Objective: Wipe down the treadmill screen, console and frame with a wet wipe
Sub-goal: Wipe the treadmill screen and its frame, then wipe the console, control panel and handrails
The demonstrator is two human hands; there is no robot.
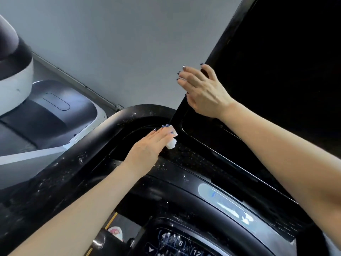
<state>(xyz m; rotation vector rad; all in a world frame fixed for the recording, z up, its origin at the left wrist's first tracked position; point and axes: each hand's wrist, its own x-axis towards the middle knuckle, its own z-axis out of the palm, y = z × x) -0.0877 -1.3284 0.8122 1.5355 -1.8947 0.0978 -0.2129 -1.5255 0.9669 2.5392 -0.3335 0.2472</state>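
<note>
**Bare forearms, dark blue nails**

Both forearms are bare up to the frame's edge, with no sleeves showing. The left hand (145, 146) and right hand (204, 91) each wear dark blue nail polish, glossy on the fingertips. No rings, watch or bracelets show on either wrist.

A plain pale grey wall (118, 43) fills the upper part of the view. At the left stands a neighbouring white and dark grey exercise machine (16, 78), its rounded white housing above a dark base cover (55, 115) with an oval recess. At the bottom, a yellow floor stripe (111, 220) runs beside a small pink and white object (116, 231), too blurred to identify.
</note>
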